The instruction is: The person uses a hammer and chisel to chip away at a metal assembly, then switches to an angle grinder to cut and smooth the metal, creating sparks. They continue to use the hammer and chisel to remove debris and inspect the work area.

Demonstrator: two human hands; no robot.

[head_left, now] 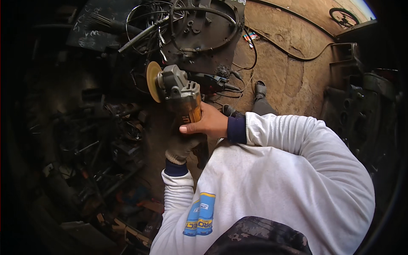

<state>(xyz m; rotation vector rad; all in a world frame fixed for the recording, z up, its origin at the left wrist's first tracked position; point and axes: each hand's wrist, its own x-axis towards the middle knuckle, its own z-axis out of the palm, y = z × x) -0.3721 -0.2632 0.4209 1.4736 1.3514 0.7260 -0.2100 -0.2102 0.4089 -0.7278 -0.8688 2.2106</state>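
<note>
Prob. positioning step: R hand wrapped round grinder, disc at 10 o'clock, L hand at 6, grip can't tell; next move likely needs steady 2-hand hold.

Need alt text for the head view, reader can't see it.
A bare right hand grips an orange-and-grey angle grinder with a thin, round yellow disc; a gloved left hand is at its shadowed lower end. Beyond are a dark, cluttered flat surface and brown ground.
</note>
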